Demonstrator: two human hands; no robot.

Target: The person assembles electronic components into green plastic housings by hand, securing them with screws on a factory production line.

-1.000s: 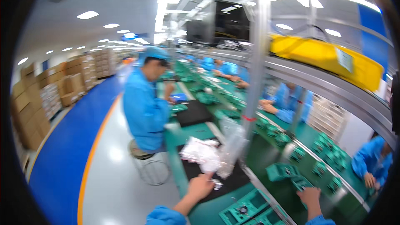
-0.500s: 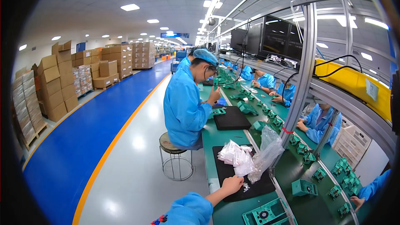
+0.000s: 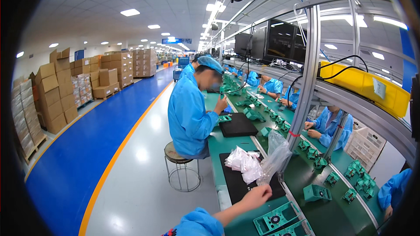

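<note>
My left hand (image 3: 257, 196) reaches in from the lower edge, in a blue sleeve (image 3: 199, 223). Its fingers are curled together over the near edge of a black mat (image 3: 232, 194); anything between them is too small to make out. Beside the fingertips, a few small white pieces (image 3: 249, 188) lie on the mat. Beyond them sit a heap of clear and whitish plastic bags (image 3: 240, 161) and a larger crumpled clear bag (image 3: 275, 159). Two green plastic housings (image 3: 276, 218) with round dark parts rest close to my wrist. My right hand is out of view.
A metal post (image 3: 306, 70) rises just beyond the bags. Green assemblies (image 3: 317, 193) line the belt to the right. A person in blue (image 3: 188, 109) sits ahead on a stool (image 3: 175, 154); other people work across the line. A yellow bin (image 3: 367, 87) hangs at upper right.
My left hand has moved right, away from the small white pieces and toward the green housings. The view has shifted slightly, and more of the second housing shows.
</note>
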